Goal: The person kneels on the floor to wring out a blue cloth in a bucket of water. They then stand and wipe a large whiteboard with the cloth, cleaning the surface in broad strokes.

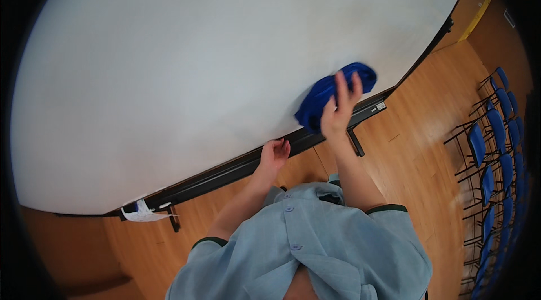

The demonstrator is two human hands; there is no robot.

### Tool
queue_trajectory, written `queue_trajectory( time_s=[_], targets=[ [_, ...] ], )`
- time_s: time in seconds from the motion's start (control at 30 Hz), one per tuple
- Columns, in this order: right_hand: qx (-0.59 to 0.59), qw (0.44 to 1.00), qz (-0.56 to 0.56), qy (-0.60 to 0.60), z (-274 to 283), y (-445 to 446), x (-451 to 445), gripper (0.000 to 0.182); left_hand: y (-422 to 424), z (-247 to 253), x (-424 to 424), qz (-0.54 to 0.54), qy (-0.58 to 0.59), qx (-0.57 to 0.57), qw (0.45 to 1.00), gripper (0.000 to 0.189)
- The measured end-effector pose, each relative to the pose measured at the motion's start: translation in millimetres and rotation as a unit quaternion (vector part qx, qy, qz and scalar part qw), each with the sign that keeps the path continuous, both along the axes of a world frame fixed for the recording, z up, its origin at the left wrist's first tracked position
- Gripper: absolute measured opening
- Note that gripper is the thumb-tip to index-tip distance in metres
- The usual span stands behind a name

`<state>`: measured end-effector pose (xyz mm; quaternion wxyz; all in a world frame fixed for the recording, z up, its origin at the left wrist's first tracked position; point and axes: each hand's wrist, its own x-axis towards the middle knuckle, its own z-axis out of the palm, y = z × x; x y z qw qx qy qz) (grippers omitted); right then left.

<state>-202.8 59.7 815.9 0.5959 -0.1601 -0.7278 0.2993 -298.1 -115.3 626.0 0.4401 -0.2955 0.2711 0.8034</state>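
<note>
A large whiteboard fills the upper part of the head view, with faint smudges on its surface. My right hand presses a bunched blue cloth against the board near its lower right edge, fingers spread over the fabric. Lower and to the left, my left hand is beside the black tray along the board's bottom edge. Its fingers are loosely curled, and nothing shows in them. Whether it touches the tray I cannot tell.
Rows of blue chairs with dark metal legs stand on the wooden floor at the right. Sheets of white paper hang at the tray's left end, near a small white object. Black stand legs stick out below the tray.
</note>
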Motion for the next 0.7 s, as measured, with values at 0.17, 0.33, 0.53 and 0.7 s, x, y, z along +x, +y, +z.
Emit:
queue_trajectory(
  time_s=[0.17,0.33,0.53,0.7],
  targets=[
    [-0.234,0.952,-0.062,0.185,0,47,-3,0.049,0,14,-1,0.040,0.036,0.012,0.998,0.026],
    [-0.303,0.934,-0.112,0.149,-31,22,-21,0.040,12,15,-1,0.042,0.035,0.040,0.998,0.023],
    [-0.123,0.992,-0.007,0.004,-55,-99,-41,0.041,-16,-36,-19,-0.159,0.170,0.232,0.944,0.031],
    [0.113,0.967,0.145,-0.175,-88,-124,-31,0.028,-14,-28,-4,-0.043,0.337,0.432,0.835,0.058]
  ],
)
